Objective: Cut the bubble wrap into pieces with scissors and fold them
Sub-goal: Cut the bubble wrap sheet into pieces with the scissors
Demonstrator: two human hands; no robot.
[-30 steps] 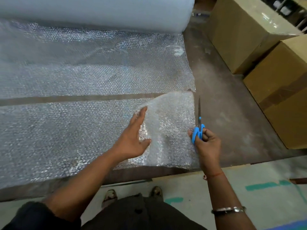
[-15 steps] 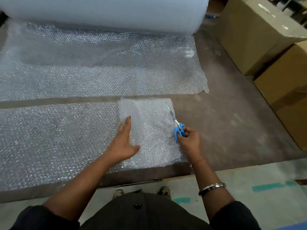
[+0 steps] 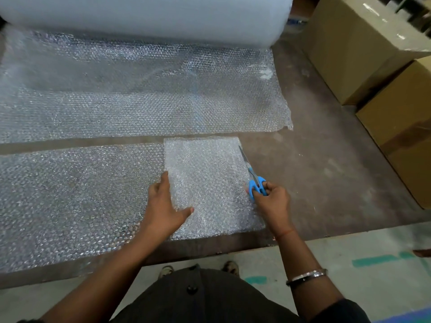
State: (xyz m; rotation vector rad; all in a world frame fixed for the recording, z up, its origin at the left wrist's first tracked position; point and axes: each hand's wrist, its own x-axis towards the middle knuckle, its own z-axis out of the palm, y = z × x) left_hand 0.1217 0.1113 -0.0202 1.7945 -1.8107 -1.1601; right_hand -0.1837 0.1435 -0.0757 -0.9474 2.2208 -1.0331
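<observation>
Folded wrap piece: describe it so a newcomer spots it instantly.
Start at the big roll across the table's far side, then come toward the person. The folded piece lies between both hands at the near strip's right end. It looks whiter and denser than the flat single-layer sheets.

Bare table [image 3: 326, 173] right of folded bubble wrap [image 3: 205, 183]; cardboard boxes [image 3: 384, 89] block far right, roll [image 3: 144, 17] blocks back.

Dark sleeves are pushed up near both elbows, leaving the forearms bare. Above the silver bangle [image 3: 307, 276] on the right forearm, a thin red thread [image 3: 285, 234] circles the wrist. Left of the bangle, a dark buttoned garment [image 3: 205, 297] covers the torso, with sandalled feet [image 3: 166, 270] beyond it.
</observation>
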